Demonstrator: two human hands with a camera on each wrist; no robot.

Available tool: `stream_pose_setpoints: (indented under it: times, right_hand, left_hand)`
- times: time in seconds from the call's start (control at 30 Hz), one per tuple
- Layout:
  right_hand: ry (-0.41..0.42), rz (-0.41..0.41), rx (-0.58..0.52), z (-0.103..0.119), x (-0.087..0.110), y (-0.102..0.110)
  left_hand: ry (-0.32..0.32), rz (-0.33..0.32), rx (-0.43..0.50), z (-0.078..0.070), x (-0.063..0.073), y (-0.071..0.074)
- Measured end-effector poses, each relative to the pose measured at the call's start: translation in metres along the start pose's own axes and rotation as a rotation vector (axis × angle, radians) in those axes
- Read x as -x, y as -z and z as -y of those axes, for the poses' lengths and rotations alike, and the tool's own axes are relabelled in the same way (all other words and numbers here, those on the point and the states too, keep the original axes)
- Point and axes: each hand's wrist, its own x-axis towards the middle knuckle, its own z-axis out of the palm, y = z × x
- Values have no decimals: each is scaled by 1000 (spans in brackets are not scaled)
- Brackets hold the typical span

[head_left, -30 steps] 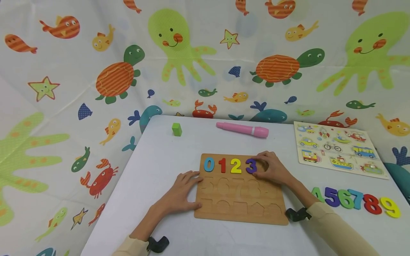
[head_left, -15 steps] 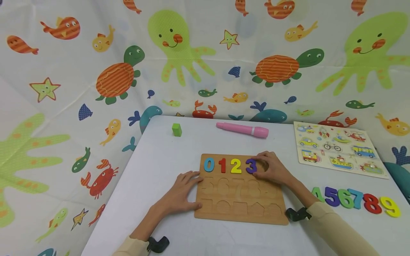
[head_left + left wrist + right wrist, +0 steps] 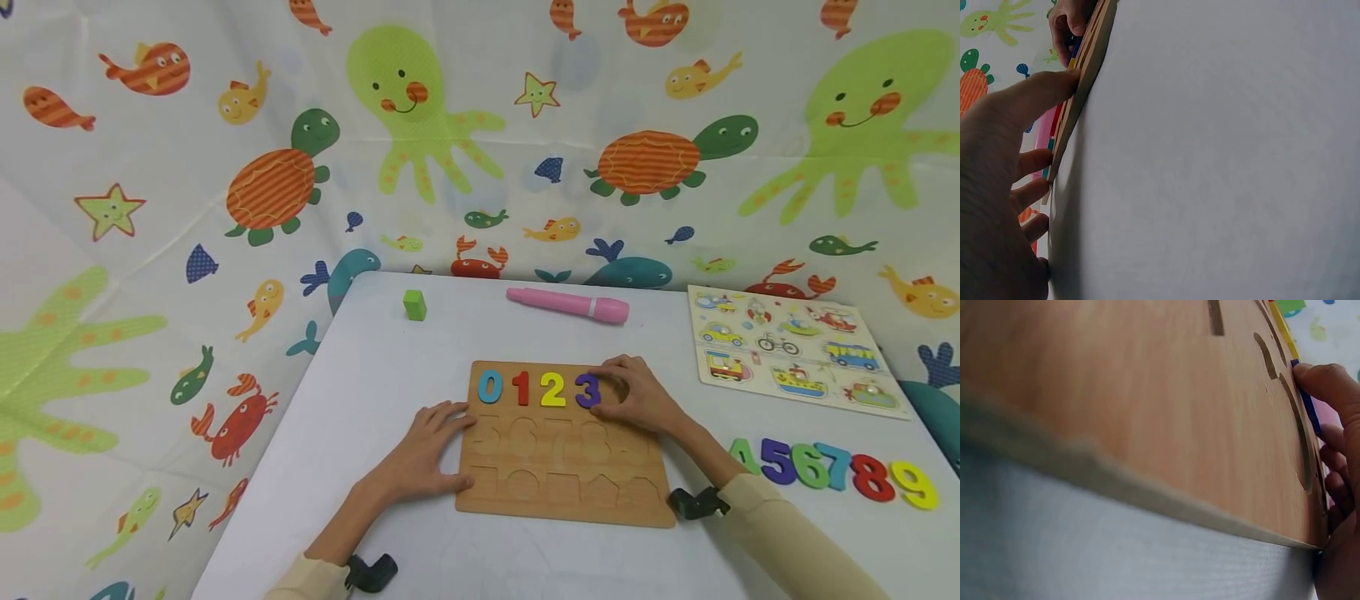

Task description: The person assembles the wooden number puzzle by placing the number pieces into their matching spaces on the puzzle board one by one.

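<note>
A wooden number board lies on the white table with a blue 0, a red 1 and a yellow 2 in its top row. My right hand pinches the purple number 3 at the right of that row, thumb below and fingers above it. In the right wrist view the thumb presses on the edge of the purple 3. Along the board's left edge my left hand is spread, thumb and fingertips touching the rim. Shaped recesses show in the lower rows.
Loose numbers lie to the right: a green 4, purple 5, green 6, blue 7, red 8 and yellow 9. Behind are a vehicle puzzle, a pink pen-like tube and a green block.
</note>
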Motion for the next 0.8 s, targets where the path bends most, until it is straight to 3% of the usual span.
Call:
stream_pose_setpoints:
  times: [0.2, 0.37, 0.67, 0.8]
  right_hand:
    - [4, 7, -16, -3, 3, 10]
    - [8, -7, 2, -14, 20, 38]
    - [-143, 12, 71, -42, 97, 99]
    - [-117, 3, 111, -54, 134, 109]
  left_hand:
    - [-5, 0, 4, 1, -1, 0]
    - [-21, -4, 17, 1, 0, 0]
    - [-25, -11, 4, 1, -1, -1]
    - [-16, -2, 0, 0, -2, -1]
